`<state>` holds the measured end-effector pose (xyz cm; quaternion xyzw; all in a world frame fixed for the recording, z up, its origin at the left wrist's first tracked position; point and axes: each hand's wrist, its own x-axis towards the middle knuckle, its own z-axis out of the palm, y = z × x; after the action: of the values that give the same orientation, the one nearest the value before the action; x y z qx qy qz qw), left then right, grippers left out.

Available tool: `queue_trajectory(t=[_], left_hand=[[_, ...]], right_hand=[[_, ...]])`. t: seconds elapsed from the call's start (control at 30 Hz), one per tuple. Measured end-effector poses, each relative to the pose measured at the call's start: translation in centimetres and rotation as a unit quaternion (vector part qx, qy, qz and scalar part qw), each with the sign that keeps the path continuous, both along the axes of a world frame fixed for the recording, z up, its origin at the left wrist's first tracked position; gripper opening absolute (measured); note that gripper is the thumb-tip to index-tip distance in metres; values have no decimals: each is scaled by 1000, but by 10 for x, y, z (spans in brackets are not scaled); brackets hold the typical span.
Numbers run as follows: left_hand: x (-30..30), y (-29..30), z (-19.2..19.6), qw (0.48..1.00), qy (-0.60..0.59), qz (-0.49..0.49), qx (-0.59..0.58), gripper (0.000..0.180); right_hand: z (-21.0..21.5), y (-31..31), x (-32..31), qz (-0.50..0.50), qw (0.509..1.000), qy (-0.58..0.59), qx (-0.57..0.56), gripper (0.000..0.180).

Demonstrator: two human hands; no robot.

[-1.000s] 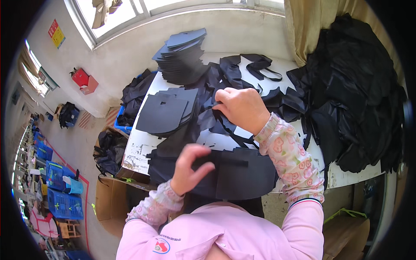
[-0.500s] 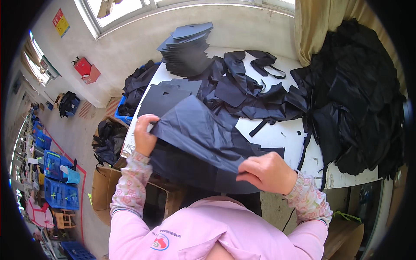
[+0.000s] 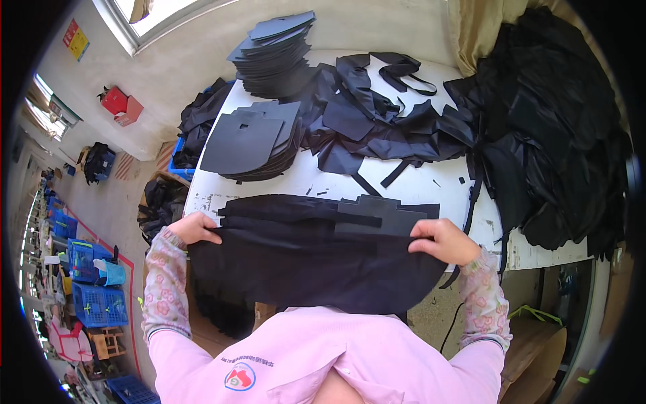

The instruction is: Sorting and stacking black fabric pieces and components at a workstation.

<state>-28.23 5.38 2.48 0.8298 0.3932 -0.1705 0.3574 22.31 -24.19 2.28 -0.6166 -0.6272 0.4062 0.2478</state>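
A wide piece of black fabric [image 3: 303, 266] is spread across the front of the table, its near part hanging over the edge towards me. At its left corner, my left hand [image 3: 196, 229] is closed on the cloth with thumb and fingers. My right hand [image 3: 445, 241] pinches the fabric near its right end. Under and beyond the cloth, a dark grey board [image 3: 383, 217] with a stepped edge shows between the hands, nearer the right one. More folded black cloth [image 3: 276, 205] lies along the far side of the held piece.
A low stack of dark boards [image 3: 245, 138] stands left, with a taller stack [image 3: 272, 57] behind. Loose black fabric pieces and straps [image 3: 390, 128] cover the table's middle. A large black fabric heap [image 3: 545, 135] rises at right. Left of the white table [image 3: 202, 195] is a blue crate [image 3: 180, 158].
The raised dark fabric has come down and lies flat at the table's front. My hands have moved farther apart, and the low board stack is uncovered.
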Motion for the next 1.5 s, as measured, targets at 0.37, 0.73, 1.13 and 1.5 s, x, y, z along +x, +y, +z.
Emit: queue_trajectory(t=[0.37,0.73,1.13,1.5], left_hand=[[84,53,-75,996,78,-12,50,45],[8,86,-55,978,57,182,-86,23],[135,-16,76,976,-201,-1,-85,25],[98,63,-61,899,-94,58,424,62]], right_hand=[[-66,26,-19,-77,900,-340,260,33],[-108,19,-48,141,936,-292,140,82],[4,126,-133,8,964,233,130,54],[-36,143,-129,-81,910,401,60,15]])
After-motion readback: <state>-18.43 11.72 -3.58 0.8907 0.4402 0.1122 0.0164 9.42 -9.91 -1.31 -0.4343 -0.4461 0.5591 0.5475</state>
